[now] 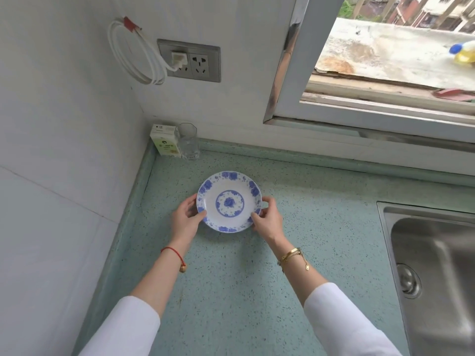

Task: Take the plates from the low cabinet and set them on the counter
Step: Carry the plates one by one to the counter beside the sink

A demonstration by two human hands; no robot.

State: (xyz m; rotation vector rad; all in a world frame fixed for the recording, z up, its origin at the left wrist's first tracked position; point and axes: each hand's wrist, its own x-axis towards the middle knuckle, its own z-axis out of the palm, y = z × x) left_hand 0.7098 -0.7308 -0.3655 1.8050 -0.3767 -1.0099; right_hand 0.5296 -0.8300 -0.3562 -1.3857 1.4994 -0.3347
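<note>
Although the speckled green table (308, 240) is broken at its right by a steel sink (434, 265), that lies well apart from the blue-and-white floral plate (229, 201), which is held level low over the table, or already on it (contact cannot be told). Its rim is pinched at either side by the left hand (186, 219) and the right hand (267, 220), fingers (199, 216) curled round the edge. A chip could be caused by release before seating; the carton (164, 141) and glass (189, 145) in the corner could be struck by a push backward.

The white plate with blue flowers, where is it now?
Head view, centre: the plate is over the green speckled counter, held by the left hand and right hand, left of the steel sink.
</note>
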